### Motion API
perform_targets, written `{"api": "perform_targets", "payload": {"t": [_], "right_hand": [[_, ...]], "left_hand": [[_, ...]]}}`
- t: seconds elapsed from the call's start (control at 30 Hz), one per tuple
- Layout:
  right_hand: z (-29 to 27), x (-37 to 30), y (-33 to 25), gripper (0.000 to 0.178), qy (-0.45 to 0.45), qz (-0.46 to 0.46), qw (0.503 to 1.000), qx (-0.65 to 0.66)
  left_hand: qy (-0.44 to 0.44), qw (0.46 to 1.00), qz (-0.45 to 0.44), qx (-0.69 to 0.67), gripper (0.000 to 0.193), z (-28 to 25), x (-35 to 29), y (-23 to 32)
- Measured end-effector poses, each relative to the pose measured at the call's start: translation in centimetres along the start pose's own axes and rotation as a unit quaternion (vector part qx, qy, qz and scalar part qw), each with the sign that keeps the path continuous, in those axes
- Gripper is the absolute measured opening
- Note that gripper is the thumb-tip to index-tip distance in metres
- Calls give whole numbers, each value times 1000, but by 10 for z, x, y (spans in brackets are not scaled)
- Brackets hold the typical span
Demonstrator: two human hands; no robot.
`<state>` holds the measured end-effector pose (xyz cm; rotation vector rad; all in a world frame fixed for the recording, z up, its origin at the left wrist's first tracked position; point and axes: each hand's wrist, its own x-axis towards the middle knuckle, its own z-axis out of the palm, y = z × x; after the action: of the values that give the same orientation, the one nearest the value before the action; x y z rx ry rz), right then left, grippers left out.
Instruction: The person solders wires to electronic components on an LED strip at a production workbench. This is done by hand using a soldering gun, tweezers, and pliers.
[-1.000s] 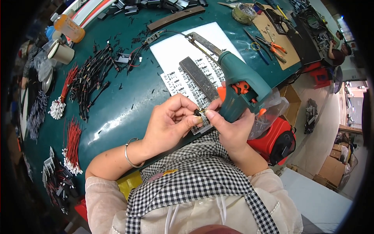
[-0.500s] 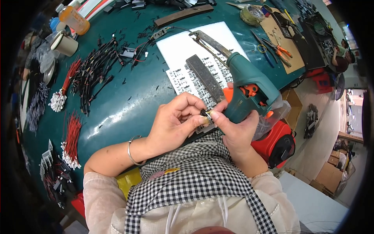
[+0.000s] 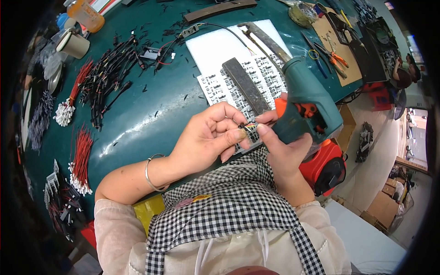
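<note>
My left hand (image 3: 201,135) is closed, pinching the black end of a small cable between thumb and forefinger. Thin coloured wires (image 3: 250,125) fan out of that end. With thumb and forefinger, my right hand (image 3: 285,153) pinches at the wire tips while its other fingers keep hold of a teal soldering gun (image 3: 305,87) with an orange trigger. The gun's long metal front points up and away to the left. Beyond my hands lies a panel of small circuit boards (image 3: 215,89), a dark metal bar (image 3: 244,82) resting across it.
A white foam sheet (image 3: 206,52) lies under the boards. Black cables (image 3: 107,68) and red wire bundles with white connectors (image 3: 82,153) cover the left. Pliers (image 3: 337,59) sit at the far right, a beige cup (image 3: 73,44) and orange bottle (image 3: 89,18) at the far left.
My hands and the soldering gun have shifted a little to the right. The coloured wires now show spread between my fingers. A cable end now lies visible on the foam sheet.
</note>
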<state>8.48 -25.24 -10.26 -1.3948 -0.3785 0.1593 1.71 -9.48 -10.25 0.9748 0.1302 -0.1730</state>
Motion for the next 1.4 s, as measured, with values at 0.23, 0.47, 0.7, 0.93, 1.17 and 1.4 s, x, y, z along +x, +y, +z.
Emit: {"api": "perform_targets", "payload": {"t": [0.23, 0.47, 0.7, 0.93, 1.17, 1.4], "right_hand": [[0, -1, 0, 43, -55, -28, 998, 11], [0, -9, -4, 62, -101, 62, 992, 40], [-8, 0, -3, 38, -72, -22, 997, 34], [-3, 3, -8, 53, -76, 24, 997, 2], [5, 0, -8, 51, -58, 91, 994, 12], [11, -1, -2, 50, -65, 68, 996, -10]], "left_hand": [[0, 1000, -3, 4, 12, 1, 0, -1], [1, 1000, 27, 4, 13, 2, -1, -1], [-11, 998, 37, 52, 12, 1, -3, -3], [-2, 989, 125, 75, 14, 3, -2, -7], [35, 967, 102, 232, 11, 0, -2, 2], [63, 921, 135, 361, 11, 1, -4, 16]]}}
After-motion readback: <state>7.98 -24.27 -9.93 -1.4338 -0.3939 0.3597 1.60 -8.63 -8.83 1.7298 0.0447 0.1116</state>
